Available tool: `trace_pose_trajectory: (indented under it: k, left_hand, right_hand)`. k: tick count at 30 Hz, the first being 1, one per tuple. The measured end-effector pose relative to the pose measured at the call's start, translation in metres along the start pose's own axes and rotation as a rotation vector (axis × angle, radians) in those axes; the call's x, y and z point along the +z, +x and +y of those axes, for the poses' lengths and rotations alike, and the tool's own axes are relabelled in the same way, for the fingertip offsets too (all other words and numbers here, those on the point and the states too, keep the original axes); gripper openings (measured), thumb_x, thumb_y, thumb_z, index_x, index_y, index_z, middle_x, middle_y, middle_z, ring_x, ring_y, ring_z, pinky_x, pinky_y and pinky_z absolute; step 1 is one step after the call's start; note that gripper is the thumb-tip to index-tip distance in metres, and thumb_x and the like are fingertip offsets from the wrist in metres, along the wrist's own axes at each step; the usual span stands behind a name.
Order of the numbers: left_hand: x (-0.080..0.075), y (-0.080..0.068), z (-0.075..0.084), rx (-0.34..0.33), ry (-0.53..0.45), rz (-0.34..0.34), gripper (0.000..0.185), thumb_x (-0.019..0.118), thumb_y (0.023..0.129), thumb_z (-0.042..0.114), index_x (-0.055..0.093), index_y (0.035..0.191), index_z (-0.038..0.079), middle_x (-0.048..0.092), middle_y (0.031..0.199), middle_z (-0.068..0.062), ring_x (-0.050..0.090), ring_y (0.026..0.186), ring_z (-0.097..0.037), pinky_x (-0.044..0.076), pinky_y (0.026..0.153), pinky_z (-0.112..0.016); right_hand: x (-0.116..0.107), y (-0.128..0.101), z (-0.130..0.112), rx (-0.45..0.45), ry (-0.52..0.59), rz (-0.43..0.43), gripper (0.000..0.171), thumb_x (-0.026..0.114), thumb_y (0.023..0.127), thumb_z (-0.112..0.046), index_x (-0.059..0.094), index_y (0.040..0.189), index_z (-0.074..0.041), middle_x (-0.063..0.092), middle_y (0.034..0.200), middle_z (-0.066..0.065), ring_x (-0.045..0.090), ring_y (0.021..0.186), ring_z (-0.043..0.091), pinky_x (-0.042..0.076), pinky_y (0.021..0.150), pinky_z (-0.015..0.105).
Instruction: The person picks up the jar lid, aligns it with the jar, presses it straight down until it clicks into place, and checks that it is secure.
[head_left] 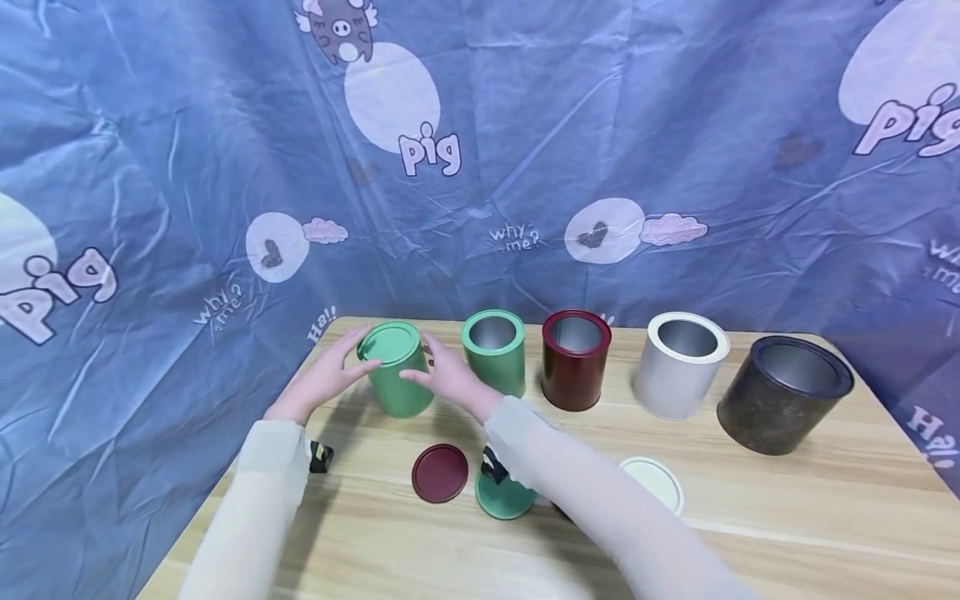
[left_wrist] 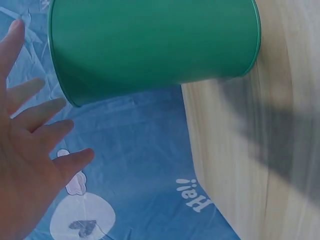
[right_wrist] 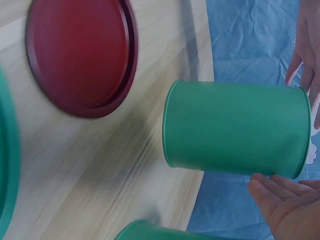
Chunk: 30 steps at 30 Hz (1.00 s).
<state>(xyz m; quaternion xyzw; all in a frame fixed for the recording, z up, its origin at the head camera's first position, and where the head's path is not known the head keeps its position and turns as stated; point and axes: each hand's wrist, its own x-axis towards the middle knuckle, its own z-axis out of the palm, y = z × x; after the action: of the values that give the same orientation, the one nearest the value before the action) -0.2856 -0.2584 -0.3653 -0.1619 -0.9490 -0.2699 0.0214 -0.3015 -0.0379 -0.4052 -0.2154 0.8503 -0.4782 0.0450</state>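
While the lidded green tin [head_left: 395, 367] stands upright near the table's [head_left: 750, 517] far left corner, the left hand [head_left: 322, 377] and right hand [head_left: 448, 377] flank it with fingers spread, apparently just clear, perhaps to steady it beside the open green tin [head_left: 495, 351].

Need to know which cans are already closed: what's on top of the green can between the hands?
A green lid sits on the green can, covering its mouth, so the inside cannot be seen. The left hand and right hand flank it.
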Motion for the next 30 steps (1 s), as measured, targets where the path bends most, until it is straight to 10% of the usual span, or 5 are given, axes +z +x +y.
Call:
trace_pose_trajectory:
  k: [30]
  left_hand:
    - [0.060,-0.029,0.053,0.254,0.195,0.071,0.066,0.069,0.087,0.034,0.047,0.144,0.010,0.030,0.156,-0.015,0.018,0.146,-0.041,0.007,0.116,-0.064]
  right_hand:
    - [-0.041,-0.106,0.035,-0.047,-0.173,-0.089,0.074,0.069,0.089,-0.036,0.038,0.147,-0.003,0.045,0.148,0.016,0.045,0.135,0.031,0.039,0.109,0.047]
